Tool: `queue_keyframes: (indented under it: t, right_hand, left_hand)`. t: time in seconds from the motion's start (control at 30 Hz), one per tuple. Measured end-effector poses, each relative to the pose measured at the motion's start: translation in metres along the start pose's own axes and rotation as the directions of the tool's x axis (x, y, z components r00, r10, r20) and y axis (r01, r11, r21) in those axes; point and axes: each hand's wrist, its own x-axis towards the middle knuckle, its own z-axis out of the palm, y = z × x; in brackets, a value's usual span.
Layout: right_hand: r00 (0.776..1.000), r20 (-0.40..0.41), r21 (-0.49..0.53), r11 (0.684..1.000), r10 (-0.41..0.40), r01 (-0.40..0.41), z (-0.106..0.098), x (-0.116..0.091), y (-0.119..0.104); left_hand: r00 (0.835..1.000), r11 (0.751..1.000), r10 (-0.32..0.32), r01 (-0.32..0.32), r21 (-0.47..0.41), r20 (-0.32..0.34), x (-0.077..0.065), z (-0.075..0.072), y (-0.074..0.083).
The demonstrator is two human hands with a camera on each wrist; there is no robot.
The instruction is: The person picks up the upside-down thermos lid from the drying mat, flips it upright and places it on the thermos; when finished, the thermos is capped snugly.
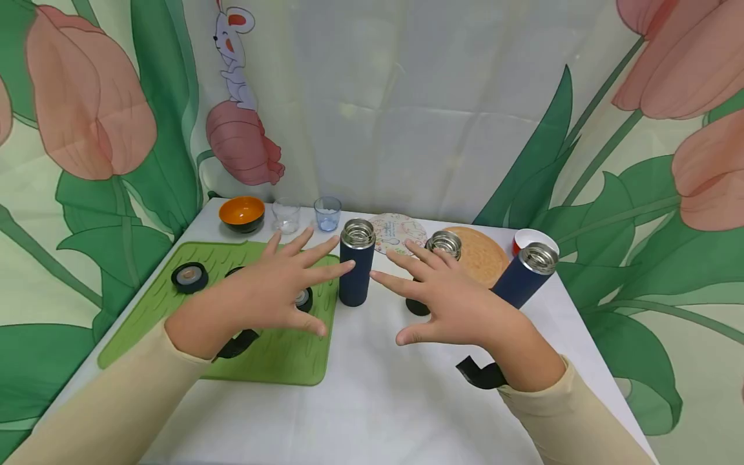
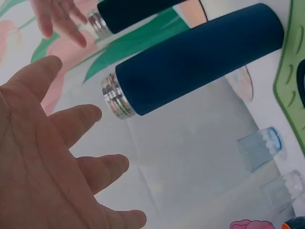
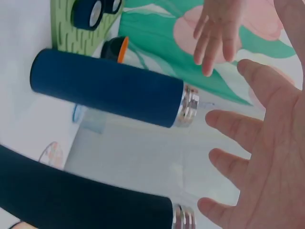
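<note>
Head view, leftmost: a black cap [image 1: 189,277] lies on a green mat [image 1: 290,365], with an orange-lined bowl [image 1: 241,214] behind the mat. Over the mat hangs the left hand [image 1: 267,281], fingers straight and widely spread, holding nothing; a second cap [image 1: 303,299] shows between its thumb and forefinger. Beyond the fingertips stand a clear glass [image 1: 287,218] and a blue glass [image 1: 328,216]. Just beside the mat's right edge, between the hands, the middle bottle [image 1: 354,274] stands upright and uncapped; the left wrist view shows the hand apart from its steel neck. Next comes a printed disc [image 1: 398,231], then another uncapped bottle [image 1: 444,241], mostly hidden behind the right hand [image 1: 453,300], which is equally outspread and has hold of nothing. Farther right are a round tan board [image 1: 482,255], the right bottle [image 1: 522,278] and a red-and-white bowl [image 1: 535,237].

Tall, slim bottles would probably tip if brushed high up, so fingers this wide are best lowered clear of the necks. A sound hold would wrap thumb and fingers evenly round the blue body, leaving the steel mouth free, while the other hand steadies near the base.
</note>
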Motion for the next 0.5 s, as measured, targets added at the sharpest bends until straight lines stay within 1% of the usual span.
queue_keyframes:
  t: [0.07,0.17,0.27,0.37,0.4,0.43,0.47,0.5]
  right_hand:
    - [1.0,-0.006,0.006,1.0,-0.012,0.012,0.004,-0.001,-0.001]
    - [0.999,-0.022,0.038,0.999,-0.033,0.033,0.009,-0.001,-0.004]
    - [0.996,-0.056,0.092,0.993,-0.064,0.069,0.011,0.001,-0.009]
    - [0.991,-0.093,0.138,0.985,-0.092,0.104,0.012,0.004,-0.013]
    - [0.99,-0.106,0.156,0.981,-0.098,0.114,0.012,0.005,-0.014]
    - [0.988,-0.115,0.168,0.979,-0.101,0.12,0.012,0.006,-0.015]
    - [0.987,-0.126,0.18,0.976,-0.104,0.126,0.012,0.006,-0.016]
    - [0.986,-0.13,0.201,0.971,-0.103,0.128,0.012,0.006,-0.016]
  left_hand:
    - [1.0,1.0,-0.005,0.005,-0.021,0.003,-0.003,0.005,0.001]
    - [1.0,0.998,-0.029,0.03,-0.06,0.01,-0.011,0.012,0.002]
    - [0.997,0.993,-0.078,0.077,-0.091,-0.008,-0.021,0.018,0.0]
    - [0.988,0.986,-0.146,0.141,-0.09,-0.05,-0.032,0.025,-0.008]
    - [0.981,0.98,-0.184,0.179,-0.083,-0.06,-0.036,0.028,-0.011]
    - [0.97,0.972,-0.229,0.224,-0.07,-0.076,-0.04,0.031,-0.015]
    - [0.956,0.96,-0.28,0.277,-0.052,-0.091,-0.045,0.033,-0.02]
    - [0.935,0.941,-0.337,0.335,-0.037,-0.106,-0.05,0.035,-0.025]
